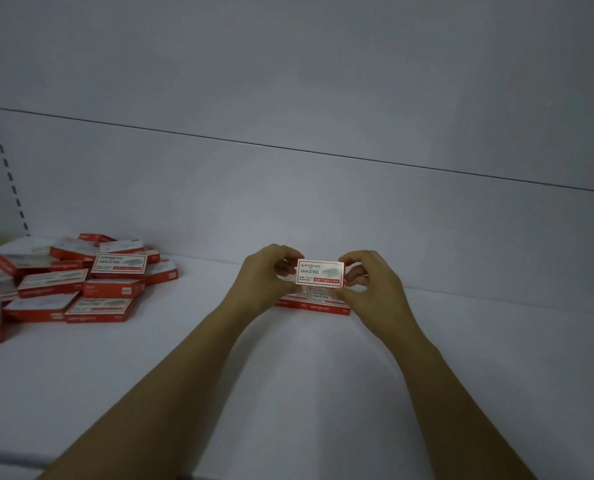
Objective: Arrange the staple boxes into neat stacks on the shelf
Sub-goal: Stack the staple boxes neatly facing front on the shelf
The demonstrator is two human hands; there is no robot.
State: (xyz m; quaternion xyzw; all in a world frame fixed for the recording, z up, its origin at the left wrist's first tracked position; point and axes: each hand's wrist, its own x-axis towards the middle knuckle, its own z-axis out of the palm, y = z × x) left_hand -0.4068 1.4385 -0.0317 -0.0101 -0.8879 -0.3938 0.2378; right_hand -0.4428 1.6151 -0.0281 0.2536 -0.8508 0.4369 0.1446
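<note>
A red-and-white staple box [320,273] is held flat, label up, between both hands near the back of the white shelf [288,375]. My left hand [266,280] pinches its left end and my right hand [370,282] pinches its right end. Directly beneath it lie other staple boxes [318,303] side by side on the shelf, partly hidden by my fingers. A loose heap of several more staple boxes [81,282] lies jumbled at the left.
The shelf's white back panel [323,202] rises just behind the held box. A slotted upright [3,154] runs along the left edge. The shelf's front lip [11,460] shows at the bottom left.
</note>
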